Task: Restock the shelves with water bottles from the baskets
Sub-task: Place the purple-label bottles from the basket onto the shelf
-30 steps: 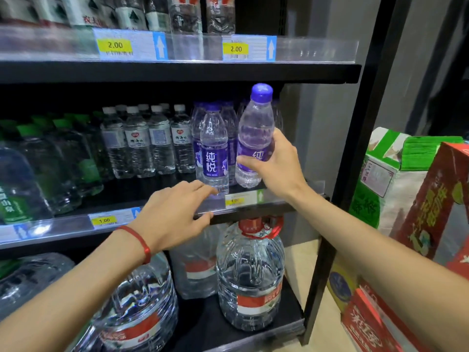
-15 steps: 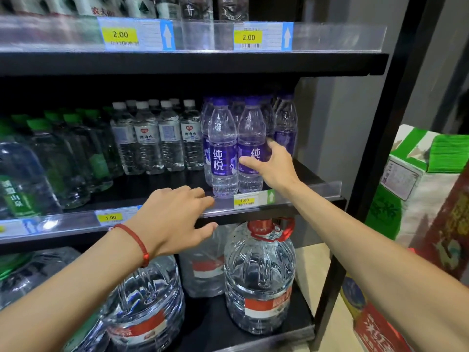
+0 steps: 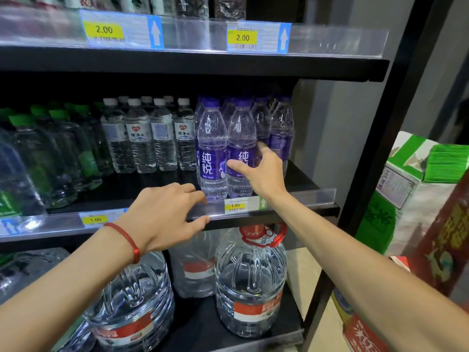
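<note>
Now | purple bottle (image 3: pixel 241 133) upright, cap up | right hand (image 3: pixel 266 174) fingers round it | left hand (image 3: pixel 162 214) clasps rail (image 3: pixel 312 196)

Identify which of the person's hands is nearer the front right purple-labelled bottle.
Right. The right hand holds that bottle; the left hand holds the shelf edge, below and left of it.
</note>
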{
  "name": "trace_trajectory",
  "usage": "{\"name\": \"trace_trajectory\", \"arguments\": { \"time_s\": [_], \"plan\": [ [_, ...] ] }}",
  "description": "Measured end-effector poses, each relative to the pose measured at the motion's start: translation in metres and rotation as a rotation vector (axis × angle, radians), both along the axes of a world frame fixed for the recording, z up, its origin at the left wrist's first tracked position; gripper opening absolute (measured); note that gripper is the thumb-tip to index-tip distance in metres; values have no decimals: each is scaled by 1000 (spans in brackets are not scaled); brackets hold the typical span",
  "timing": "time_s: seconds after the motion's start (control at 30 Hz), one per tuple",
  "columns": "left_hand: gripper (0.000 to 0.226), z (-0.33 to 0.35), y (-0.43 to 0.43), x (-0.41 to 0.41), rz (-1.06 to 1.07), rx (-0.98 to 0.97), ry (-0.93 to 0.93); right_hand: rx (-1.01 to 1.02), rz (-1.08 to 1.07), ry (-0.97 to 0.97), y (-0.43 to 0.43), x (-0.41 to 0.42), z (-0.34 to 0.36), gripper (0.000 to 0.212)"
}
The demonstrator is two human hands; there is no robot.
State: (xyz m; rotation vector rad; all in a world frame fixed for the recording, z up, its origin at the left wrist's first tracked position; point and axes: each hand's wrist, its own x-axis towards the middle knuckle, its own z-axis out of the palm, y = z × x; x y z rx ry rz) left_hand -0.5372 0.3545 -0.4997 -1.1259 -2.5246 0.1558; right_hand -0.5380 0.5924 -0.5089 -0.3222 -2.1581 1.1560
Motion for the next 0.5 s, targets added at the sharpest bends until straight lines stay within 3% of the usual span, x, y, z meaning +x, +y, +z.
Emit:
{"name": "trace_trajectory", "arguments": {
  "time_s": [0.13, 0.3, 0.4, 0.5],
  "plan": [
    [72, -5, -2, 1, 14, -1, -6, -2, -35, 4, -2, -3, -7, 122],
    [69, -3, -10, 2, 17, -3, -20, 31, -57, -49, -20, 20, -8, 89],
    [55, 2, -19, 9, 12, 16, 8, 254, -162, -9, -34, 55, -16, 57],
    [46, 1, -34, 23, 41, -8, 25, 502, -113, -74, -52, 94, -27, 33]
  ]
}}
